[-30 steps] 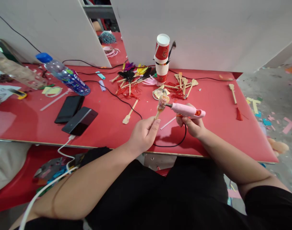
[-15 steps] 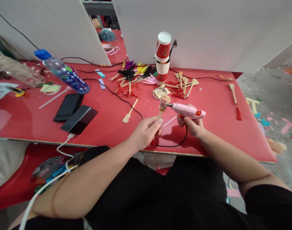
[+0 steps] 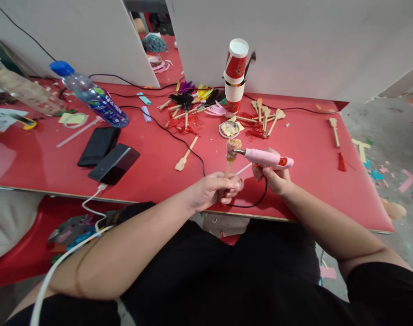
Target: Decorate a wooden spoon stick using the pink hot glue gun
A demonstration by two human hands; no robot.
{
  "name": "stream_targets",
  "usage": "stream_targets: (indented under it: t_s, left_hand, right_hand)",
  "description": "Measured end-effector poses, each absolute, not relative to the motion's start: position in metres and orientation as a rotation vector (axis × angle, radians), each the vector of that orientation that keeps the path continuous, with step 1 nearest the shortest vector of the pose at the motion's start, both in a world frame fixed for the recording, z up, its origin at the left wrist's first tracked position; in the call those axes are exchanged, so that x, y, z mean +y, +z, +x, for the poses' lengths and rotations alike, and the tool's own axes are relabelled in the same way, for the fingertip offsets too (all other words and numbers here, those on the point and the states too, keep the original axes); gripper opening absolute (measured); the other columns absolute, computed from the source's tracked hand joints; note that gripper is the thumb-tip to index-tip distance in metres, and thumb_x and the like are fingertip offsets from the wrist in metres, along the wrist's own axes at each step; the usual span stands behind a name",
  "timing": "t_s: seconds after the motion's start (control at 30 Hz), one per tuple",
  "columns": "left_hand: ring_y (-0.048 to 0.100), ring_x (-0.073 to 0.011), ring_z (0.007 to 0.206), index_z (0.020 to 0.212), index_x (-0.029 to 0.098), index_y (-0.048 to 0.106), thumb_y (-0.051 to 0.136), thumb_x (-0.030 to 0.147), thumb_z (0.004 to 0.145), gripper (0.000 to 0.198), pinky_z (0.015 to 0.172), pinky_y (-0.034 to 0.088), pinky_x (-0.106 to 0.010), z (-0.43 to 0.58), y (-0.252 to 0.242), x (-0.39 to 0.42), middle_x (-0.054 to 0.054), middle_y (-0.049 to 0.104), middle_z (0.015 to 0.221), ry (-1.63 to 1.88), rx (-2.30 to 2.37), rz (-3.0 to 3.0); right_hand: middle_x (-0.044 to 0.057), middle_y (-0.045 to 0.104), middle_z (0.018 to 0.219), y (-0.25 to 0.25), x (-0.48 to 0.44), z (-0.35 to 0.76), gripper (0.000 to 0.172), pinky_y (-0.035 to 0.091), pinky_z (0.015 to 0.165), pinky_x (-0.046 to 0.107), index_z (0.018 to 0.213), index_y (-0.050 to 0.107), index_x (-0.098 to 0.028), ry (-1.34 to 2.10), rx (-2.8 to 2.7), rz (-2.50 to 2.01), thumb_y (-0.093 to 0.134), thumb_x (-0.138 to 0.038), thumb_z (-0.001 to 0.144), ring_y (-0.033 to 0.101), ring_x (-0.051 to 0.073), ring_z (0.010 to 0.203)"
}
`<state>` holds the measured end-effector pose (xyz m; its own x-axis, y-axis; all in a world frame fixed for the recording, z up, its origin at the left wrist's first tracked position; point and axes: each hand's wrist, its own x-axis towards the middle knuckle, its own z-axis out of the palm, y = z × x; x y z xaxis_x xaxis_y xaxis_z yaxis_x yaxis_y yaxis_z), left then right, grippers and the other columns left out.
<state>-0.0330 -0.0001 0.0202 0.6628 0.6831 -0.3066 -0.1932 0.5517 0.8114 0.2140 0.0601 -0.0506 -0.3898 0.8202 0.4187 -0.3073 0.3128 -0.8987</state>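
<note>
My left hand (image 3: 217, 190) is closed round the handle of a small wooden stick with a broad, lumpy head (image 3: 232, 149), held upright above the table. In my right hand (image 3: 274, 177) is a pink hot glue gun (image 3: 265, 157), its metal nozzle at the head of the stick; I cannot tell whether it touches. A black cord hangs from the glue gun and curves under the hands. Just behind the stick lies a round tin lid with yellowish bits (image 3: 230, 129). A similar pale wooden stick (image 3: 181, 164) rests on the table to the left.
Wooden sticks with red tassels (image 3: 265, 117) and feathered ones (image 3: 184, 106) lie at the back of the red table (image 3: 315, 181). Stacked paper cups (image 3: 235, 93), a blue-capped bottle (image 3: 94, 99), a phone (image 3: 99, 142) and a power bank (image 3: 114, 164) stand or lie around. Cords cross the tabletop.
My left hand has turned slightly, with its fingers now more visible round the stick. The glue gun's nozzle stays by the stick's head. The whole view has shifted a little.
</note>
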Motion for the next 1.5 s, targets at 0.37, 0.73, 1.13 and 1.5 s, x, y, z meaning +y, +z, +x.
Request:
stream_targets:
  t_s: [0.37, 0.73, 1.13, 1.5]
  left_hand:
    - [0.021, -0.0114, 0.063, 0.063, 0.023, 0.035, 0.087, 0.054, 0.08, 0.063, 0.05, 0.007, -0.029, -0.024, 0.015, -0.007, 0.002, 0.03, 0.073, 0.384, 0.465, 0.751]
    - [0.015, -0.0089, 0.049, 0.06, 0.025, 0.034, 0.082, 0.078, 0.089, 0.077, 0.048, 0.005, -0.029, -0.027, 0.014, -0.008, 0.007, 0.02, 0.056, 0.379, 0.484, 0.821]
    - [0.016, -0.0082, 0.046, 0.059, 0.026, 0.033, 0.082, 0.076, 0.092, 0.077, 0.044, 0.008, -0.029, -0.025, 0.014, -0.009, 0.007, 0.021, 0.053, 0.342, 0.54, 0.889]
    - [0.016, -0.0068, 0.045, 0.06, 0.025, 0.035, 0.086, 0.074, 0.09, 0.077, 0.043, 0.006, -0.028, -0.022, 0.018, -0.012, 0.008, 0.022, 0.054, 0.358, 0.629, 0.853]
  right_hand:
    - [-0.001, 0.062, 0.071, -0.059, 0.055, 0.223, 0.038, 0.045, 0.055, 0.036, 0.107, 0.072, -0.027, 1.303, -1.661, -0.456, 0.082, -0.063, 0.104, 0.054, 0.018, 0.057]
    - [-0.002, 0.061, 0.071, -0.042, 0.058, 0.217, 0.039, 0.044, 0.055, 0.035, 0.102, 0.068, -0.026, 1.311, -1.711, -0.453, 0.078, -0.063, 0.107, 0.055, 0.017, 0.057]
    - [0.001, 0.064, 0.079, -0.036, 0.063, 0.219, 0.039, 0.048, 0.061, 0.037, 0.103, 0.069, -0.025, 1.351, -1.794, -0.433, 0.078, -0.062, 0.108, 0.059, 0.02, 0.067]
    - [0.002, 0.064, 0.08, -0.036, 0.063, 0.218, 0.039, 0.048, 0.061, 0.037, 0.102, 0.068, -0.026, 1.339, -1.815, -0.434, 0.077, -0.064, 0.108, 0.058, 0.02, 0.068]
